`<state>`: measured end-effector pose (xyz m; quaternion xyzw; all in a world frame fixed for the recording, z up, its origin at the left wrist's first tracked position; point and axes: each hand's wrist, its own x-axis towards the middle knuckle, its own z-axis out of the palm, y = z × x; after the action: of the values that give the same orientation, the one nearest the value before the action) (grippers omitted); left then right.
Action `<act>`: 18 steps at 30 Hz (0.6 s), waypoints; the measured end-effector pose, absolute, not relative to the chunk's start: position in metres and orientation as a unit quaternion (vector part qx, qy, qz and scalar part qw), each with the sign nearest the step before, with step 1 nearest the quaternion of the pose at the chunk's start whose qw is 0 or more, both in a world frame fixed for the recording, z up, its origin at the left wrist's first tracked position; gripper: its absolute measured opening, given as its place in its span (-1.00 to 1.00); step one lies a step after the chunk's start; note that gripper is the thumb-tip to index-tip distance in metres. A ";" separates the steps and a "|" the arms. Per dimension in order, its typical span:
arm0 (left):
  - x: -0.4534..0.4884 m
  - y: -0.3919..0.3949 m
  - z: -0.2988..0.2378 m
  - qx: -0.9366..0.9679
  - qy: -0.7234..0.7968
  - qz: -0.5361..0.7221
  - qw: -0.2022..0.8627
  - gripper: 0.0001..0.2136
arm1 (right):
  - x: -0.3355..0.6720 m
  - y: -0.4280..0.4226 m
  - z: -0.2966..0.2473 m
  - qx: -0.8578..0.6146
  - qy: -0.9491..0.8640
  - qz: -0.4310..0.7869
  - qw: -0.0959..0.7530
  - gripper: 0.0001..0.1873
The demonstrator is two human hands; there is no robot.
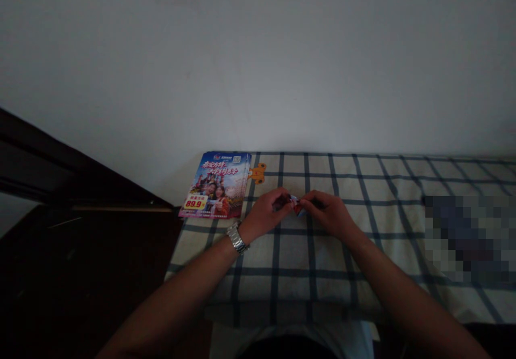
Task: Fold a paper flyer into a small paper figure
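Observation:
Both my hands meet over the checked cloth near the middle of the view. Between them is a small folded piece of printed paper [298, 208], coloured red, white and blue, mostly covered by the fingers. My left hand [271, 211], with a metal watch [237, 237] on its wrist, pinches the paper's left side. My right hand [327, 211] pinches its right side with thumb and forefinger. To the left of my left hand lies a stack of printed flyers [217, 187], blue and pink. A small orange bear-shaped piece [257, 173] lies at the stack's right edge.
The checked cloth [334, 257] covers the surface and runs up to a pale wall [282, 69]. At the right lies a blurred-out, pixelated patch [470, 238]. A dark wooden frame [60, 165] and dark floor [80, 278] are at the left.

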<state>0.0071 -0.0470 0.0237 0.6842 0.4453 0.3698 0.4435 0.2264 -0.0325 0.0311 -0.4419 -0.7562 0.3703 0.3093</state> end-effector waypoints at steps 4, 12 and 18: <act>0.006 -0.046 0.024 0.689 0.438 0.366 0.448 -0.81 | 0.227 -0.033 0.032 -0.423 -0.769 0.371 0.302 -0.73; 0.004 -0.046 0.028 0.706 0.436 0.362 0.425 -0.81 | 0.225 -0.035 0.029 -0.404 -0.790 0.352 0.299 -0.78; 0.006 -0.046 0.027 0.697 0.447 0.378 0.414 -0.83 | 0.223 -0.035 0.025 -0.393 -0.777 0.371 0.322 -0.80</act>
<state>0.0060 -0.0461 0.0273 0.6972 0.4474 0.3775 0.4138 0.2231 -0.0353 0.0250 -0.3933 -0.7769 0.3715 0.3221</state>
